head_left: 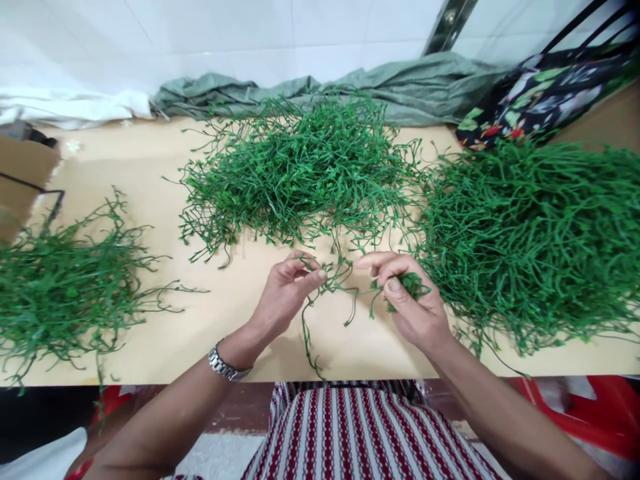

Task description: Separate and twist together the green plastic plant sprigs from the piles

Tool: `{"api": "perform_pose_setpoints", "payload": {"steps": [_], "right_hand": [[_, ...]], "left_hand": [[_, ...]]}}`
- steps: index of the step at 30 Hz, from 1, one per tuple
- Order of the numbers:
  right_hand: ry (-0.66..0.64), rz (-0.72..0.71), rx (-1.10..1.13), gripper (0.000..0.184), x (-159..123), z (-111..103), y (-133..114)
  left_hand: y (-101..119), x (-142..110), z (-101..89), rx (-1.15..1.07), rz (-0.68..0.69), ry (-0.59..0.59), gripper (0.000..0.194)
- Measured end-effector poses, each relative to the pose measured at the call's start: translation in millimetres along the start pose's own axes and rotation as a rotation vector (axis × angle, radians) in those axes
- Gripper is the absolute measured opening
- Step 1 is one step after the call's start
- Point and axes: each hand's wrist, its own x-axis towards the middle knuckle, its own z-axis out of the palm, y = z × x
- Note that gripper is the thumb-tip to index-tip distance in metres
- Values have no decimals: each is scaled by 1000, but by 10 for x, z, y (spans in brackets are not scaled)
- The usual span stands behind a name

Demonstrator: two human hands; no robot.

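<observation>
Between thumb and fingers, my left hand (287, 290) pinches a thin, branching green plastic stem (307, 333), one end of which dangles down toward the table's front edge. My right hand (417, 300) is curled round a small bunch of green pieces (411, 285), its index finger reaching toward the stem. Just beyond both hands lies a loose heap of the same green stems (305, 173); a few strands trail from it down to my fingers.
A larger green heap (530, 240) covers the table's right side, and another pile (75, 287) lies at left. Behind them are a grey-green cloth (425, 87) and a floral fabric (535, 100). A cardboard box (23, 173) stands far left on the pale table (220, 333).
</observation>
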Motion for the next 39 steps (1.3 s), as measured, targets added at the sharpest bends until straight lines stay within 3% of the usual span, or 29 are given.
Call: {"api": "perform_pose_setpoints", "payload": {"steps": [6, 10, 12, 16, 18, 21, 25, 29, 34, 39], "right_hand": [[106, 142, 126, 15, 70, -179, 0], [132, 150, -33, 7, 117, -273, -37], [66, 128, -244, 8, 135, -266, -63], [-249, 39, -509, 13, 163, -142, -58], [-381, 38, -470, 12, 159, -54, -9], [-454, 125, -356, 10, 122, 45, 87], [-373, 312, -191, 15, 52, 90, 158], [-284, 357, -140, 18, 2, 101, 149], [-344, 305, -138, 16, -16, 73, 141], [-446, 142, -199, 9, 11, 7, 112]], "left_hand": [[10, -11, -26, -68, -153, -93, 17], [41, 8, -16, -51, -145, -172, 16], [53, 12, -8, -24, -140, -197, 15], [67, 1, 22, 10, -145, -225, 17], [64, -11, 51, 10, -128, -225, 18], [42, -30, 100, 14, -53, -201, 18], [-2, -56, 124, -38, -50, -185, 18], [-3, -80, 83, -60, -123, -311, 24], [21, -90, 31, 15, -129, -434, 25], [13, -114, 43, 148, -73, -431, 13]]}}
